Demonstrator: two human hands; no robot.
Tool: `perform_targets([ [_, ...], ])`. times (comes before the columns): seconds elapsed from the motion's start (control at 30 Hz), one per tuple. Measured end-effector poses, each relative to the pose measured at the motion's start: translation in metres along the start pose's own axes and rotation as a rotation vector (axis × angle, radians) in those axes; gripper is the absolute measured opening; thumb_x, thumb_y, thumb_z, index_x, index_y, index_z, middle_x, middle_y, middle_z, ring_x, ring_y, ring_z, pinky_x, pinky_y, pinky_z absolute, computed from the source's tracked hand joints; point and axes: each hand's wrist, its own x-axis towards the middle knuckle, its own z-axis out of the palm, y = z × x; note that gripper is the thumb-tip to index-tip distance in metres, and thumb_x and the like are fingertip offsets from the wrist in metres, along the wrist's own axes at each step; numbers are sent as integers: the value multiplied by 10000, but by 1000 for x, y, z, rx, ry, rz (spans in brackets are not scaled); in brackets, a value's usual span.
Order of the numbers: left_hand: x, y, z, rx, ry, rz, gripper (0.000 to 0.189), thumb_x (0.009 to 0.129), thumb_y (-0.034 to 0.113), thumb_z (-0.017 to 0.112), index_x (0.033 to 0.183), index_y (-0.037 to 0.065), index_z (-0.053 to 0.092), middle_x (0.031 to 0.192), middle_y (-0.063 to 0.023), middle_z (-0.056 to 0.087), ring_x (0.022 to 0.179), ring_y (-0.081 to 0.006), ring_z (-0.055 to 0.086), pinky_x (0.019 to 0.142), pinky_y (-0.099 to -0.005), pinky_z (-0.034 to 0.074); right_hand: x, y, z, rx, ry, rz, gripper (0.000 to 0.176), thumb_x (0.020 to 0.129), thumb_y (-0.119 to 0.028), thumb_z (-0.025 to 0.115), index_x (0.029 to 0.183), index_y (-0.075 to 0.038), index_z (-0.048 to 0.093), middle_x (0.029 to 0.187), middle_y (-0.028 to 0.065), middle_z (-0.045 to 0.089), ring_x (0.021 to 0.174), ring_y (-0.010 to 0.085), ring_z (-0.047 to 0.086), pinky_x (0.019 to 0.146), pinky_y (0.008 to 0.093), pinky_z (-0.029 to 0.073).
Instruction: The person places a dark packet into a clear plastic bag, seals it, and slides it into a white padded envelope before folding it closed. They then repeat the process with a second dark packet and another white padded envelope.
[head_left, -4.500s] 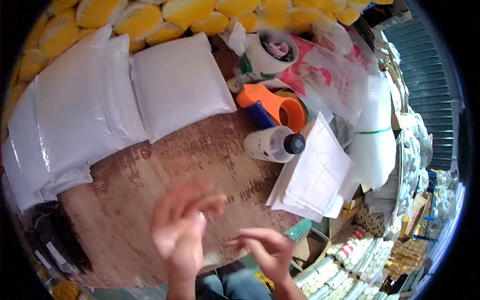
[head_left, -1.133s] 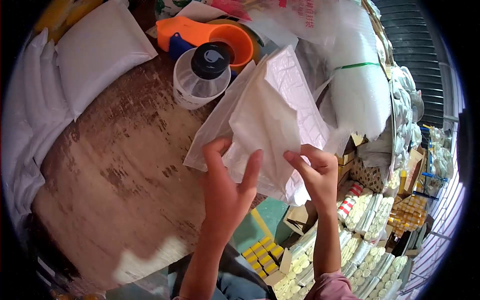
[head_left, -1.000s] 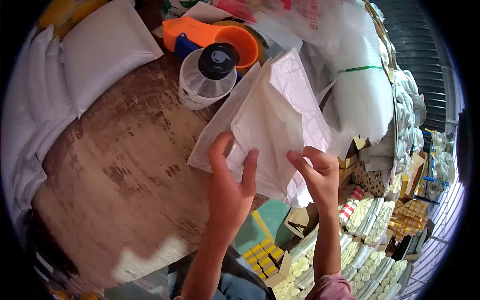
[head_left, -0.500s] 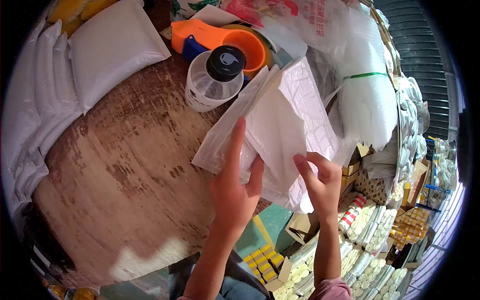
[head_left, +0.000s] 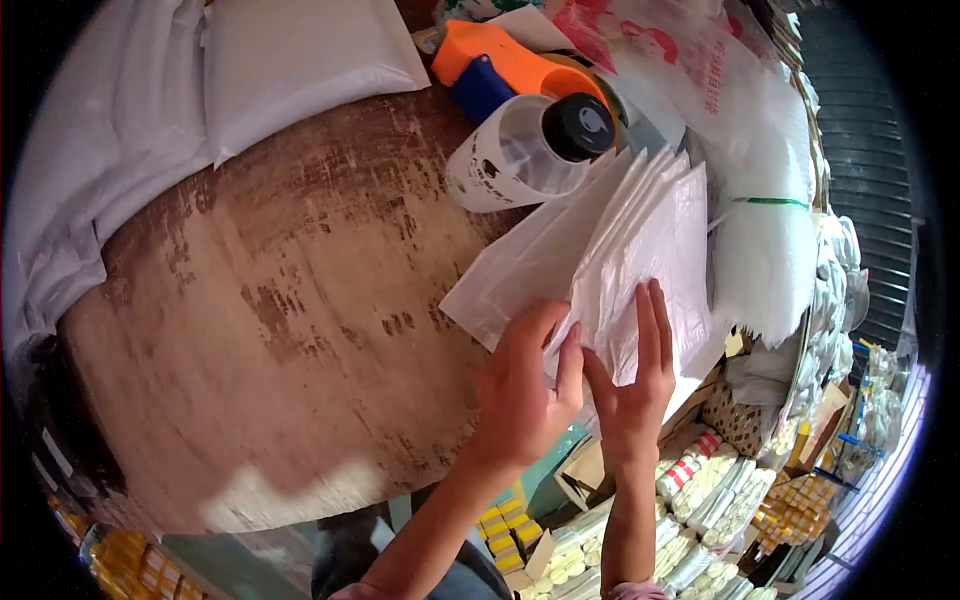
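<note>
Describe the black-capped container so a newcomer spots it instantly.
On the worn brown table, find the fanned stack of white bags at the right. Just beyond it, before the orange tape dispenser, lies the container: the only clear tub, on its side, black cap pointing right.

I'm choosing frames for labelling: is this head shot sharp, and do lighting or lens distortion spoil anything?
Head view: heavy fisheye, black corners, the table rim bowed. Head view: left hand, right hand and the stack of white bags are sharp, no motion blur. Head view: daylight blows out the white sacks at upper left; a bright patch lies on the table's near edge.
</note>
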Motion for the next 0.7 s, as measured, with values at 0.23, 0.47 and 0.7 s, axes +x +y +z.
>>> perform_targets([
  [0.23, 7, 3, -5, -119, -23, -126, 389, 874, 56, 649, 1201, -14, 451, 1119, -180, 560, 1017, -272, 606, 880, -360, 489, -2, 2, 2, 30, -42, 32, 562, 783, -72, 720, 1317, -55, 547, 1407, 173, 472, 1346, 350, 395, 1100, 454, 300],
  [0.47, 17, 0, -12, -287, -125, -204, 414, 878, 61, 633, 1245, -6, 453, 1123, -171, 586, 1027, -267, 605, 886, -352, 483, -7, 2, 2, 211, 51, 169, 329, 935, -99, 575, 1259, -46, 601, 1293, 142, 582, 1273, 259, 479, 1101, 410, 285],
  [0.7, 36, 12, -15, 187, -377, 22, 470, 748, -23, 645, 1199, 28, 521, 1222, -222, 507, 1114, -379, 527, 935, -389, 456, -11, 8, 2, 368, 364, 478, 246, 969, -105, 553, 1117, 73, 635, 925, 76, 667, 857, 94, 572, 783, 225, 468],
])
